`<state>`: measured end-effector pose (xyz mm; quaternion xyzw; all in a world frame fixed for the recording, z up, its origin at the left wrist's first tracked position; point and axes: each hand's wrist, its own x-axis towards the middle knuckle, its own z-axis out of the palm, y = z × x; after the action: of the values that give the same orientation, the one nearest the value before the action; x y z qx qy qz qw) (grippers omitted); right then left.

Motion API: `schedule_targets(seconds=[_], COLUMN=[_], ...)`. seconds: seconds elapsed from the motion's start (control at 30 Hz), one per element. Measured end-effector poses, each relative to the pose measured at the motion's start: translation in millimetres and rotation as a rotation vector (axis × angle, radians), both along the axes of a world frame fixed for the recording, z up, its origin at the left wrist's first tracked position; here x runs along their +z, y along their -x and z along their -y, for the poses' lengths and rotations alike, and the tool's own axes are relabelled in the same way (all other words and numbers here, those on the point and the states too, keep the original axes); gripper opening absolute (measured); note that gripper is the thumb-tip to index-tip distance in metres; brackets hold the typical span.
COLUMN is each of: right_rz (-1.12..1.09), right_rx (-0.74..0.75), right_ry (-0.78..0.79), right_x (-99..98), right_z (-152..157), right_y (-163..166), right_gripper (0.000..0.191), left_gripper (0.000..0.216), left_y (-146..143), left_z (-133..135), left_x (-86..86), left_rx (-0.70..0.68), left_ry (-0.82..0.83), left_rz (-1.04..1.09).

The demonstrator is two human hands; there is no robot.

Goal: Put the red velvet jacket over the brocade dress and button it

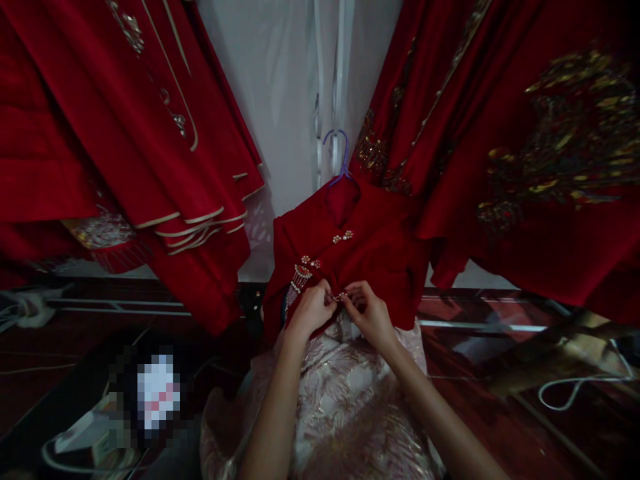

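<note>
A red jacket [380,227] hangs in front of me on a purple hanger [344,160]. Beaded flower clasps [343,237] run down its front, and a fan-shaped tassel ornament [301,277] dangles on the left side. At the lower front, my left hand [316,308] and my right hand [367,308] meet with fingers pinched on a small beaded clasp [340,297], one hand on either side of it. The clasp's exact shape is partly hidden by my fingertips. Pale pink patterned fabric [345,400] lies below my hands.
Red garments with pale piping [150,147] hang at the left. At the right hang red garments with gold embroidery [575,133]. A white wall [265,80] stands behind. White cables [565,393] lie at the lower right, and a blurred pale object [159,393] is at the lower left.
</note>
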<state>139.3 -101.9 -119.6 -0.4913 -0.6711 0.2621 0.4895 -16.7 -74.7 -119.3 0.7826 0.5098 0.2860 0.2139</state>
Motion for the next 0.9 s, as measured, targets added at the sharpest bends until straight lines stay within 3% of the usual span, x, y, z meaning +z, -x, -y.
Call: schedule_targets(seconds=[0.1, 0.37, 0.7, 0.9], right_rz=[0.006, -0.047, -0.025, -0.037], right_rx=[-0.036, 0.037, 0.004, -0.018], right_ry=[-0.008, 0.050, 0.007, 0.008], right_x=[-7.0, -13.1, -13.8, -11.8], right_z=[-6, -6, -3, -2], right_y=[-6, -6, -3, -1], right_gripper=[0.014, 0.018, 0.018, 0.017], left_gripper=[0.009, 0.012, 0.014, 0.011], left_y=[3, 2, -1, -3], left_z=[-4, -10, -12, -11], left_x=[-5.5, -16.2, -13.9, -12.8], left_rx=[-0.049, -0.071, -0.075, -0.035], left_ry=[-0.001, 0.058, 0.236, 0.228], left_rz=[0.091, 0.252, 0.489, 0.495])
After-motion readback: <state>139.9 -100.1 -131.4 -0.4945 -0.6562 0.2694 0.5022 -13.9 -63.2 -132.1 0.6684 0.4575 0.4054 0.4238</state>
